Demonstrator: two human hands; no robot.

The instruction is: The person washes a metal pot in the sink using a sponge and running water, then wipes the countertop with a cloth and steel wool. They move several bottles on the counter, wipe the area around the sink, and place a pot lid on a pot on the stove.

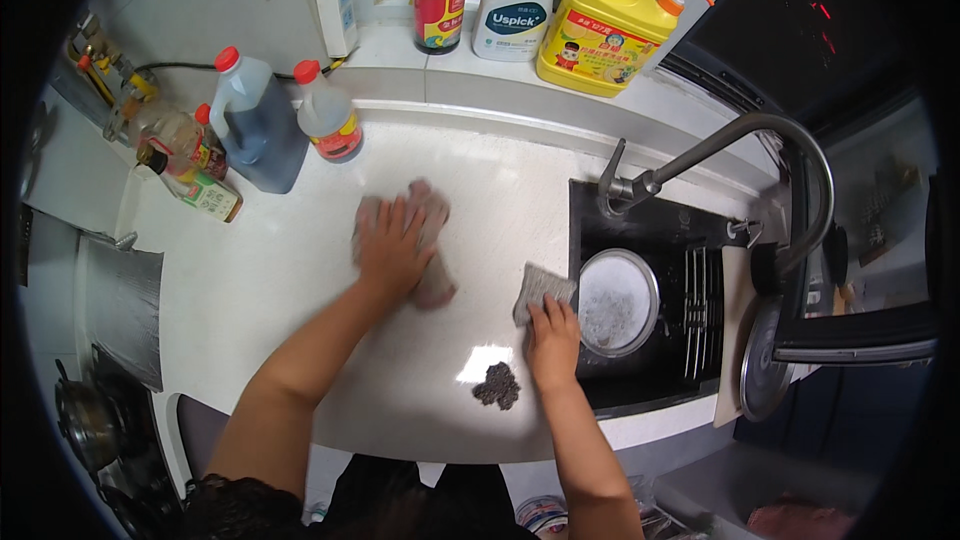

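Observation:
My left hand (392, 252) lies flat with fingers spread over a crumpled, greyish-pink cloth (433, 285) on the white countertop (270, 340). Both hand and cloth are slightly blurred. By the sink's left edge, my right hand (554, 342) has its fingers closed over the lower edge of a square grey scrubbing cloth (541, 285); its thumb is hard to make out. A dark, curly steel-wool-like clump (497, 386) rests on the counter, left of my right wrist.
The black sink (640, 395) at right contains a round metal basin (618, 302) and a rack (697, 310), beneath a curved faucet (745, 128). Several bottles, including a blue-dark jug (262, 130), stand back left. The sill holds a spray bottle (514, 15) and a yellow jug (605, 30).

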